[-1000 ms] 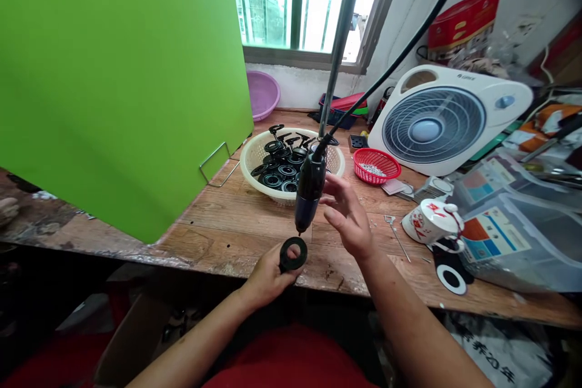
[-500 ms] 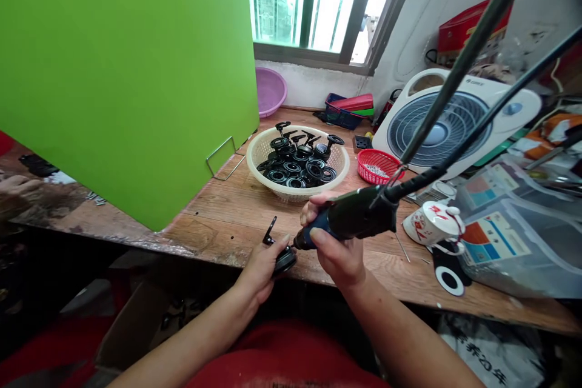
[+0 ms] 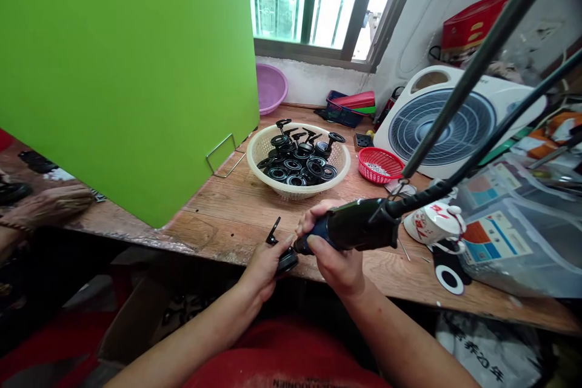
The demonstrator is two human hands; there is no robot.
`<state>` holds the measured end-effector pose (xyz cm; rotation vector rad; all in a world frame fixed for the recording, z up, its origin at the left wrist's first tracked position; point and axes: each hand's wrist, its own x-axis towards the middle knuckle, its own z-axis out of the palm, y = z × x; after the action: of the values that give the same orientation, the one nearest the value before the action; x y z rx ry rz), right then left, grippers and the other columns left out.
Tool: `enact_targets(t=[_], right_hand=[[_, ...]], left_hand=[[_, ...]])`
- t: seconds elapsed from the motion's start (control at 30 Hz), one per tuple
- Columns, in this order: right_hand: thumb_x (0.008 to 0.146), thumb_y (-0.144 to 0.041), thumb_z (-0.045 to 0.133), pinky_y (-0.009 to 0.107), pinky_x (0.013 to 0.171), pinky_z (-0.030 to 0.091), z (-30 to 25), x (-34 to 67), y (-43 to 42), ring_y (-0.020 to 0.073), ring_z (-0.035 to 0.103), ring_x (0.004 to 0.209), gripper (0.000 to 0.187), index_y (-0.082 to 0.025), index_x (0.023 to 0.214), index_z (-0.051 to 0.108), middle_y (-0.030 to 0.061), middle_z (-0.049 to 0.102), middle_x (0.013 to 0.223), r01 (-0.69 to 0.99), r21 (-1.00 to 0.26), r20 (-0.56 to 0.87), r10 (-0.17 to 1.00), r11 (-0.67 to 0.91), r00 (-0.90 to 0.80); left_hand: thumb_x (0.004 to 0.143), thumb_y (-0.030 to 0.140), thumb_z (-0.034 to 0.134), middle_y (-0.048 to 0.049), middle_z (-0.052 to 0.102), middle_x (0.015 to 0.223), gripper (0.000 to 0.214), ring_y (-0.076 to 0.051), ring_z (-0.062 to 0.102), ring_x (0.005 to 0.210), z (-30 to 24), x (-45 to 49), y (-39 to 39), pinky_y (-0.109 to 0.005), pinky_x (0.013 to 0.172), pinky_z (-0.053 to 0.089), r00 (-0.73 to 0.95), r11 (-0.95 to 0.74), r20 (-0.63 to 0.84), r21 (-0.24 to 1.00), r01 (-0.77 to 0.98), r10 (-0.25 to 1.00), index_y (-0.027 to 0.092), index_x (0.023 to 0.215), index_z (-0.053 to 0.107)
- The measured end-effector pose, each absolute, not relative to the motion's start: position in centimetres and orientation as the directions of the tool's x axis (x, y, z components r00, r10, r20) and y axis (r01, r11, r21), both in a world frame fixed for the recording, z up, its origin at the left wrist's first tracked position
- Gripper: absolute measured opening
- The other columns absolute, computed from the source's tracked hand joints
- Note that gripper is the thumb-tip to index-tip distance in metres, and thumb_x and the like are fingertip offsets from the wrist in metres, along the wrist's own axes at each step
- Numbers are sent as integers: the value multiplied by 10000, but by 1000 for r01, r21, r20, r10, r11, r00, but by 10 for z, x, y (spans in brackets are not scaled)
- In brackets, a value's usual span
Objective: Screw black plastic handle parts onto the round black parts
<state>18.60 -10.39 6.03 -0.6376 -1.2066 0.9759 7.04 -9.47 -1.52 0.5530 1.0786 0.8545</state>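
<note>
At the table's front edge, my left hand (image 3: 266, 268) is closed around a black round part (image 3: 287, 262) with a thin arm sticking up from it. My right hand (image 3: 334, 254) wraps round a black and blue electric screwdriver (image 3: 359, 224), held nearly level. Its tip meets the part beside my left thumb; the exact contact point is too small to make out. Behind my hands stands a cream perforated basket (image 3: 297, 190) filled with several similar black parts (image 3: 293, 165).
A red basket (image 3: 381, 177) holds small pale pieces. A lidded mug (image 3: 430, 224), clear plastic boxes (image 3: 522, 242) and a box fan (image 3: 443, 124) stand at the right. A green panel (image 3: 136, 73) rises at left, with another person's hand (image 3: 54, 206) beyond it.
My hands keep their grip, with the screwdriver still against the black part and its back end slightly lower. The other person's hand at far left has come further into view.
</note>
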Motion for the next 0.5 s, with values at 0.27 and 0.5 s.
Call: enact_targets(t=[0.27, 0.5], right_hand=[[807, -269, 641, 315, 611, 486, 55, 187, -109, 136, 537, 630, 208, -228, 950, 496, -8, 523, 742, -243, -875, 421, 906, 420, 49], [751, -283, 718, 249, 554, 456, 55, 182, -114, 109, 539, 585, 304, -223, 987, 536, -17, 559, 740, -380, -902, 237, 970, 203, -45]], left_hand=[[638, 473, 749, -9, 604, 613, 403, -103, 507, 500, -16, 71, -102, -195, 451, 357, 248, 589, -536, 758, -281, 807, 146, 860, 672], [705, 349, 709, -23, 622, 658, 263, -120, 531, 574, -11, 46, -108, -225, 571, 402, 535, 627, -482, 770, -117, 693, 131, 844, 661]])
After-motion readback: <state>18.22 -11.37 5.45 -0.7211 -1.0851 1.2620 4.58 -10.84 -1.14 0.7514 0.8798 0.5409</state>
